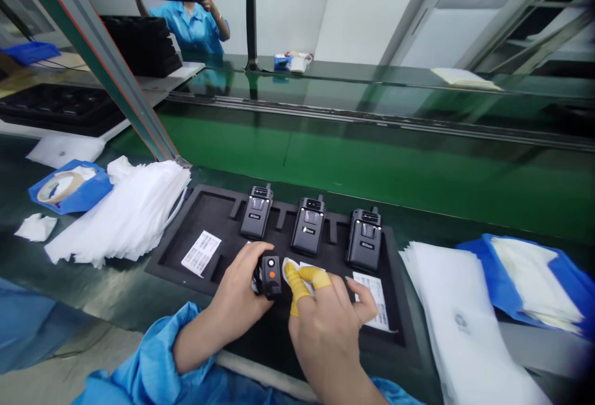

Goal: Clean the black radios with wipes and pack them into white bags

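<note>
My left hand (242, 284) is wrapped round a black two-way radio (271, 276), whose end with a white and an orange button faces me. Yellow finger cots cover the thumb and index finger of my right hand (328, 315), which pinches a small white cloth (291, 265) close beside that radio. Beyond my hands, a black foam tray (181, 278) bears a left radio (256, 213), a middle radio (308, 226) and a right radio (364, 240). A label sheet (201, 253) lies at the tray's left, another label sheet (374, 299) by my right fingers.
White sleeves (125, 213) lie fanned out at left, near a blue bin (72, 185) with a tape roll. More white sleeves (465, 318) and a blue bin (497, 275) stand at right. A slanted metal post (106, 64) rises at left. Behind it, a co-worker (198, 26) lifts a black tray.
</note>
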`<action>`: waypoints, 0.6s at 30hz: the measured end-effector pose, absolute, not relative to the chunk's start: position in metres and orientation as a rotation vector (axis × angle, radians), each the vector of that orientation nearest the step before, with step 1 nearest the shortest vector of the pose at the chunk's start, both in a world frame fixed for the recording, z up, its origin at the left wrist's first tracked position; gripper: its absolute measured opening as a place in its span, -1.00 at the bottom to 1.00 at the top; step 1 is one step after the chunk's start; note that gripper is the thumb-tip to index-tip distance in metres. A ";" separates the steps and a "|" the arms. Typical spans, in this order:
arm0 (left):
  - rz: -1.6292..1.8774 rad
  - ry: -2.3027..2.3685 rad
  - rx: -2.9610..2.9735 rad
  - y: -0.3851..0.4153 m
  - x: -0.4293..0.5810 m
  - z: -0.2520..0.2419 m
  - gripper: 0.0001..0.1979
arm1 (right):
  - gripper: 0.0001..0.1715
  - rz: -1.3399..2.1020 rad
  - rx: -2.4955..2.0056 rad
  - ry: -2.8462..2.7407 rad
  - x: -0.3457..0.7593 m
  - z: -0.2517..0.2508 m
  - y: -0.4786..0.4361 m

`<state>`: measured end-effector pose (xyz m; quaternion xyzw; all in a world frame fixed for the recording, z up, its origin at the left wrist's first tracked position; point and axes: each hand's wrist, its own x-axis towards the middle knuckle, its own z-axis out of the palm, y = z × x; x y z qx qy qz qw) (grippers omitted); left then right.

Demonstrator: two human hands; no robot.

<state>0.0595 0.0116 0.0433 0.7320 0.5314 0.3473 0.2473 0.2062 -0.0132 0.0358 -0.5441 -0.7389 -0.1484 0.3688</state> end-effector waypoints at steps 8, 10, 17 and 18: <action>0.930 1.436 1.930 0.010 0.056 0.044 -0.40 | -0.77 -0.312 -1.322 -1.827 0.226 0.007 -0.015; 0.923 1.421 1.931 0.011 0.055 0.044 -0.40 | -0.79 -0.309 -1.299 -1.835 0.228 0.001 -0.015; 0.917 1.383 1.940 0.014 0.056 0.047 -0.38 | -0.81 -0.260 -1.302 -1.845 0.228 -0.007 -0.012; 0.909 1.381 1.940 0.014 0.056 0.047 -0.38 | -0.81 -0.257 -1.297 -1.833 0.229 -0.003 -0.011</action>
